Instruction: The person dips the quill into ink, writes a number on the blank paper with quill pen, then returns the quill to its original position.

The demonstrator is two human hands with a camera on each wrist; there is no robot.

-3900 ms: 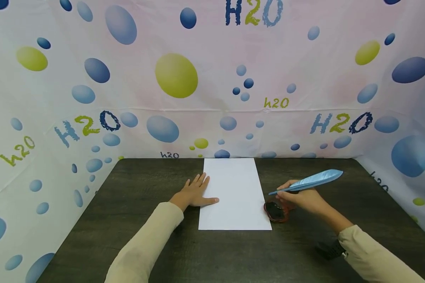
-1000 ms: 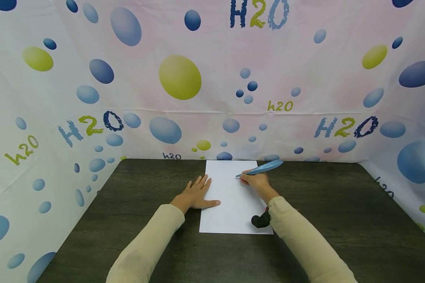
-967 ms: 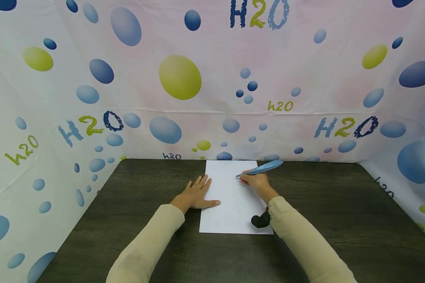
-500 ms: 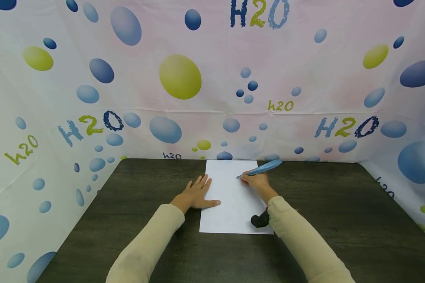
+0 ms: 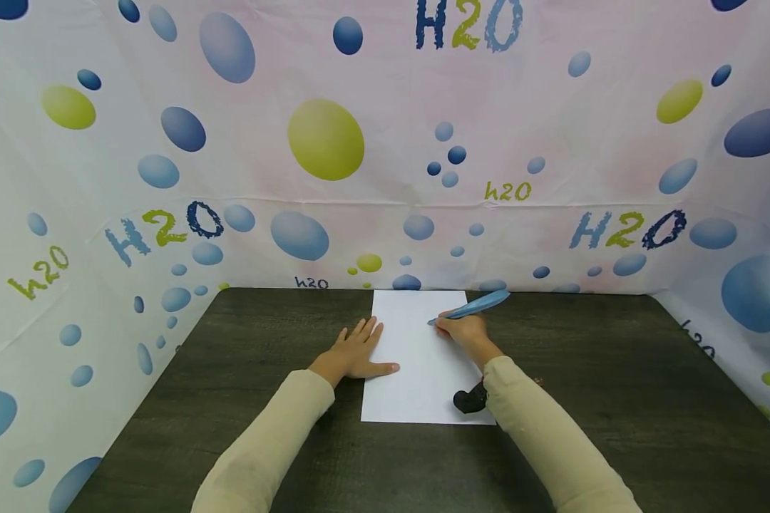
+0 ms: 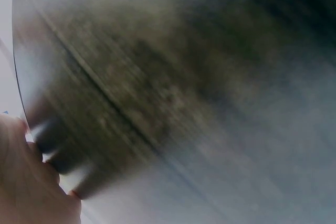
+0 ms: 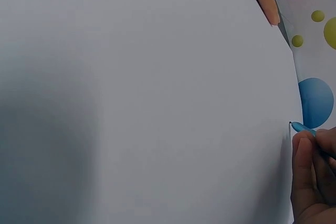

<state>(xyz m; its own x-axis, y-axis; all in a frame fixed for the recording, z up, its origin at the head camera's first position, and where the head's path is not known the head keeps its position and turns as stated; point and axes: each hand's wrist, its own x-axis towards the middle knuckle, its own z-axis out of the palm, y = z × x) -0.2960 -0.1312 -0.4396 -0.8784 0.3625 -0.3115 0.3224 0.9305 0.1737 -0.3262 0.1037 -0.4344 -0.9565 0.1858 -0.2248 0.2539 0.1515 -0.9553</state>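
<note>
A white sheet of paper (image 5: 417, 392) lies on the dark wood-grain table. My left hand (image 5: 353, 356) rests with spread fingers over its left edge, thumb reaching onto the sheet. With my right hand (image 5: 465, 331) I pinch a blue feather pen (image 5: 481, 302) near its point, over the upper part of the paper. The feather slants up to the right. In the right wrist view, the tip of the pen (image 7: 298, 126) meets the paper's surface. The left wrist view shows my left fingers (image 6: 31, 177) at the lower left, against blurred dark table.
A black rounded device (image 5: 470, 400) sits at my right wrist, over the paper's lower right. Bits of a reddish-brown thing (image 5: 538, 382) peek out beside the right sleeve, which hides most of it. A bubble-print backdrop (image 5: 385, 142) stands behind the table.
Since the oldest frame, my right hand has brought the feather pen leftward and forward onto the paper, its sleeve covering the reddish-brown thing. Over the last second the pen shifts only slightly. My left hand stays.
</note>
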